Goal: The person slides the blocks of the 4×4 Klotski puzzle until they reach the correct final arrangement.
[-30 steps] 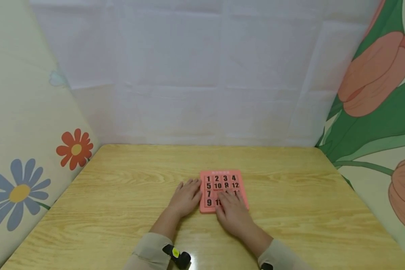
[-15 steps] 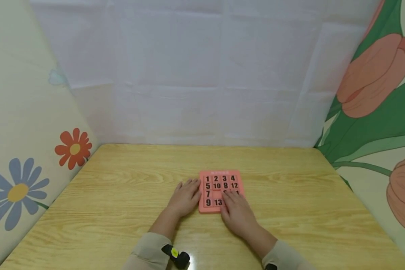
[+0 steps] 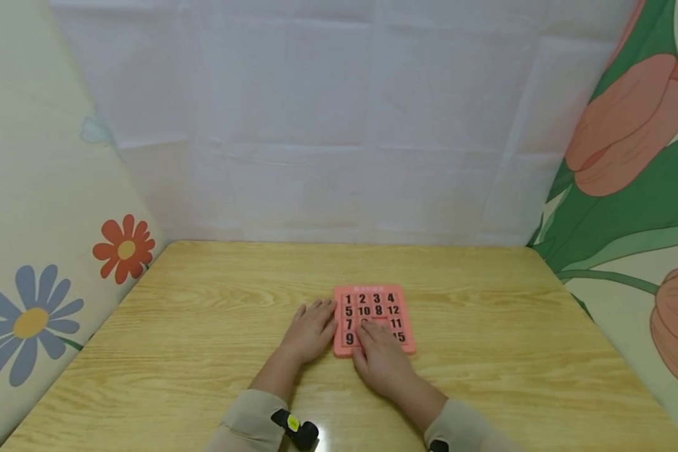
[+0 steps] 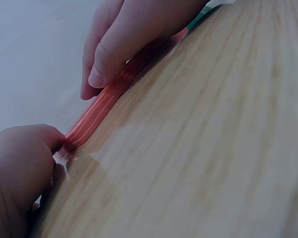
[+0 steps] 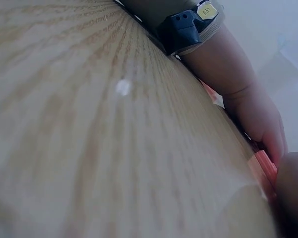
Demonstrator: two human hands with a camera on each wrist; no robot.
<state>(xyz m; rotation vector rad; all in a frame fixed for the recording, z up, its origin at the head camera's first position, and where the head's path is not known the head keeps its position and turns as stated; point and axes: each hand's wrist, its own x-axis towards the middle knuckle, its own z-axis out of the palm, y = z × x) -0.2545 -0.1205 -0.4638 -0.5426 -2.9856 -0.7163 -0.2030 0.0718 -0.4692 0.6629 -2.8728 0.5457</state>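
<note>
A pink number sliding puzzle (image 3: 378, 305) lies flat on the table, its black-numbered tiles facing up. My left hand (image 3: 309, 333) rests along the puzzle's left side, fingertips right at the frame; the left wrist view shows a digit against the pink edge (image 4: 102, 111). Over the lower tiles lies my right hand (image 3: 387, 363), its fingers extended and fingertips on the third row. An open slot (image 3: 379, 320) shows in that row's third column, just above the fingers. The right fingers hide part of the two lower rows.
The wood-grain table (image 3: 203, 289) reaches back to a white cloth backdrop (image 3: 294, 125). Flower-printed walls (image 3: 31, 157) flank it on both sides. A black strapped-on wrist camera (image 3: 299, 432) sits at the left sleeve.
My right hand first moved a little right, then left, and a tile in the third row has slid left, so the slot is now in the third column. The left hand stays put.
</note>
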